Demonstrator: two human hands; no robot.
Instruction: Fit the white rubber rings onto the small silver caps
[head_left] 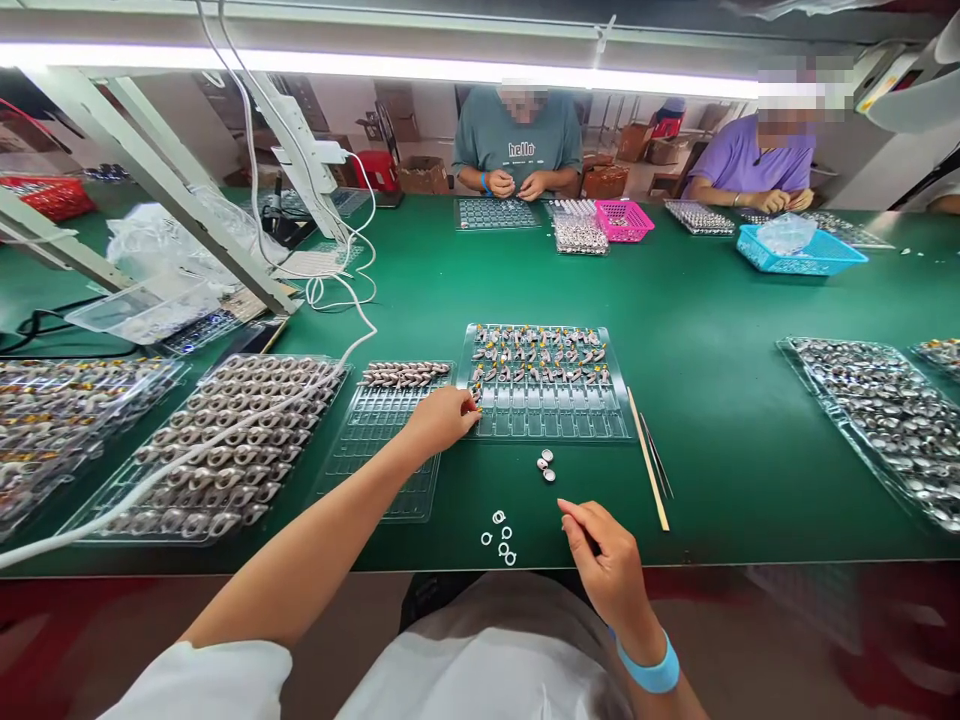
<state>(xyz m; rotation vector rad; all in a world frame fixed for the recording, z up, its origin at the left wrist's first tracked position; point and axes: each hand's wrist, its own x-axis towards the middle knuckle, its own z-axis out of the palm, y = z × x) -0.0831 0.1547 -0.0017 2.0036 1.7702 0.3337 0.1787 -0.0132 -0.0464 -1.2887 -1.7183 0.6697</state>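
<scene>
My left hand (448, 415) is closed in a pinch at the left edge of a clear plastic tray (555, 424). At its fingertips is a small grey part with a yellow tip (478, 408), partly hidden by the fingers. Rows of similar small parts (540, 354) fill the upper cells of that tray. My right hand (606, 550), with a blue wristband, hovers over the table's front edge, fingers curled; whatever they may hold is hidden. Just beyond it lie several small round silver pieces (547, 464). White rings (504, 549) are scattered to its left.
Tweezers (657, 455) and a thin wooden stick (648, 460) lie right of the tray. A second tray (375, 450) sits under my left forearm. Filled trays (225, 440) stand left, another (870, 420) right. A white cable (180, 455) crosses the left side. Two people work opposite.
</scene>
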